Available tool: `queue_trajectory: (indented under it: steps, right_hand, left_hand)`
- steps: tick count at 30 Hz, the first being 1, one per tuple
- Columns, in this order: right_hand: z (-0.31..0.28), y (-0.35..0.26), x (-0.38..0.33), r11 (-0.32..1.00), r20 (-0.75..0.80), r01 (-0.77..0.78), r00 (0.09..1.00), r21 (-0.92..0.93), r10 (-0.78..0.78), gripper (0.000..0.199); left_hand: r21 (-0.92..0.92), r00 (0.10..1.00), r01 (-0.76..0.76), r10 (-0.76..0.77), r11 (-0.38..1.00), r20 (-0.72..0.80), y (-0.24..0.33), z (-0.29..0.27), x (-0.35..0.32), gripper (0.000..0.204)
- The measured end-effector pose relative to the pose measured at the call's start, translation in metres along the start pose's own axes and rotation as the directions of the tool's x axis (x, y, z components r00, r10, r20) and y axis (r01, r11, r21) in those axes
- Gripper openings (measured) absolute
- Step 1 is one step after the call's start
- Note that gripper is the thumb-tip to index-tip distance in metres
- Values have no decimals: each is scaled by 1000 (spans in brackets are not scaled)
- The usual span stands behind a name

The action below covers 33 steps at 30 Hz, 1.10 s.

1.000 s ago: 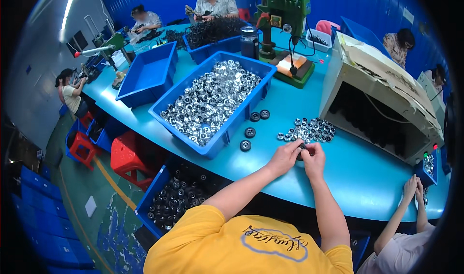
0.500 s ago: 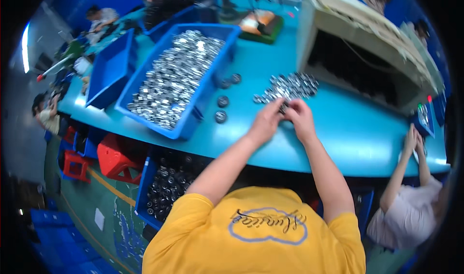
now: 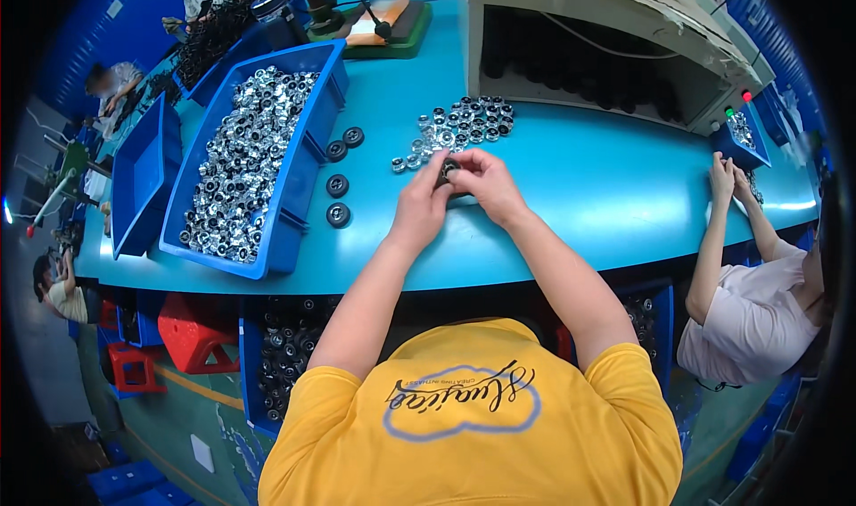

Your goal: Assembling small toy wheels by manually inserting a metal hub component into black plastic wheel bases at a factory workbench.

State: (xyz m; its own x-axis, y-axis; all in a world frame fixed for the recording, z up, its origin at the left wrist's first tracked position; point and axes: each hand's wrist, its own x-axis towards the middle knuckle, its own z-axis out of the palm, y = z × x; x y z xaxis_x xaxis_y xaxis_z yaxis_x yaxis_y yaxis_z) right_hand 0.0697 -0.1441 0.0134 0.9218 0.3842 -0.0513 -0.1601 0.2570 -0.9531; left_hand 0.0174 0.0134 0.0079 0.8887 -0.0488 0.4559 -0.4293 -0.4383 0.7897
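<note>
Above the blue-green table (image 3: 571, 212) my two hands meet around a small black toy-like wheel (image 3: 448, 169). My left hand (image 3: 422, 201) grips it from the left, its fingers bent against it. From the other side my right hand (image 3: 493, 188) presses thumb and fingers onto the same wheel. Fingers cover much of it. Just beyond my fingers lies a loose pile of shiny silver wheel hubs (image 3: 481, 118) with dark centres. Several black wheels (image 3: 338, 214) stand in a rough line to the left of my hands.
A large blue bin (image 3: 299, 212) full of silver hubs stands left, beside another blue bin (image 3: 143, 185). A beige box-shaped machine (image 3: 588, 105) with a dark opening stands at the back right. Under the table is a bin of black wheels (image 3: 281, 350). A co-worker (image 3: 753, 301) sits at right.
My view has shifted, so the table and bins appear farther left. Both hands stay together on the wheel, with the fingers slightly rearranged.
</note>
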Motion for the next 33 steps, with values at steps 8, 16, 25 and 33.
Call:
queue_trajectory:
  steps: [8,16,25,33]
  right_hand:
    - [-2,8,3,997,-75,26,997,-71,-31,20]
    - [2,4,3,995,-114,-12,993,-96,1,21]
    - [-1,-10,0,996,15,-73,997,54,73,22]
    - [-6,-17,-3,990,89,-134,988,43,129,27]
  left_hand:
    - [219,998,-57,53,974,24,3,0,-3,54]
    - [-9,995,98,-98,995,14,2,1,-2,53]
    - [-249,996,87,-83,965,27,-2,-1,0,58]
    - [-418,919,393,-337,819,204,3,-14,0,54]
